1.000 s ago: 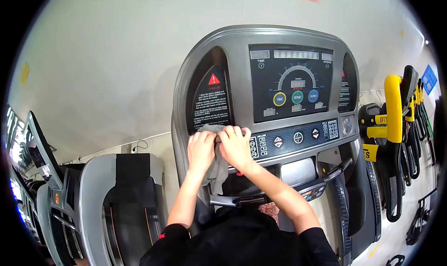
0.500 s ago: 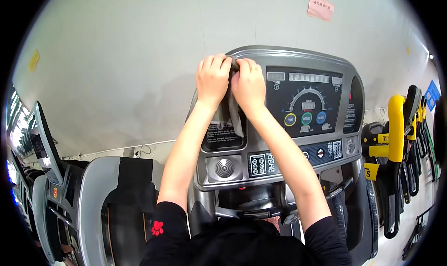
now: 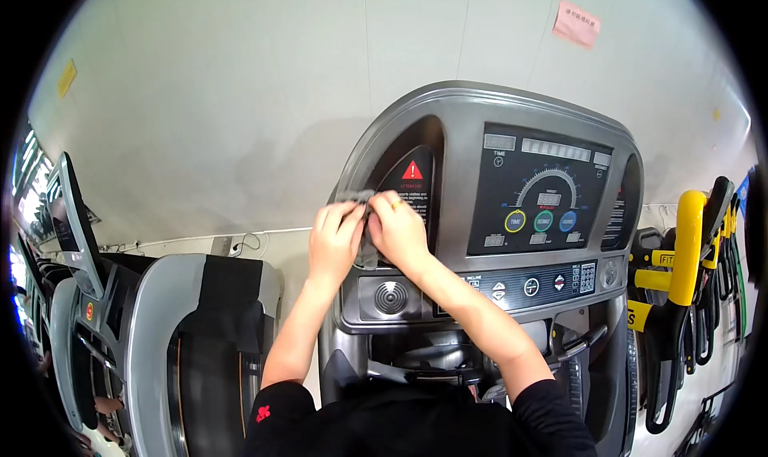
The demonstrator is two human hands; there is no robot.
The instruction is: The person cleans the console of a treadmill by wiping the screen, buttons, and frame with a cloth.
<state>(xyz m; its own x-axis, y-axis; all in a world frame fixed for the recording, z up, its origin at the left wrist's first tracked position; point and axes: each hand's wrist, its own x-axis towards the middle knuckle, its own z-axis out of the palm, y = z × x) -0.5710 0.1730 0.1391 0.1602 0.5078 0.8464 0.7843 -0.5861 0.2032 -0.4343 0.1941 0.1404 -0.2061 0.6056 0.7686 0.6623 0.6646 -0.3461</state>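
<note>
A treadmill console point(image 3: 464, 109) with a dark display panel point(image 3: 548, 189) stands in front of me. Both hands are together at its left edge, on a grey cloth point(image 3: 368, 253). My left hand point(image 3: 332, 237) pinches the cloth from the left, its fingers curled. My right hand point(image 3: 398, 231) grips it from the right, with a ring on one finger. Part of the cloth shows between and below the hands; the rest is hidden by them. Just above the right hand is a recessed panel with a red warning triangle point(image 3: 412, 170). A round speaker point(image 3: 390, 298) lies below the hands.
Another treadmill point(image 3: 152, 337) stands on the left, with its own tilted screen point(image 3: 78, 217). On the right are machines with yellow handles point(image 3: 686, 249). A pale wall point(image 3: 280, 73) with a pink notice point(image 3: 576, 25) rises behind the console. A cable point(image 3: 252, 245) lies by the wall base.
Both hands have moved down and slightly left with the cloth, from the console's upper left to its lower left edge. The warning triangle is now uncovered. The view has shifted a little.
</note>
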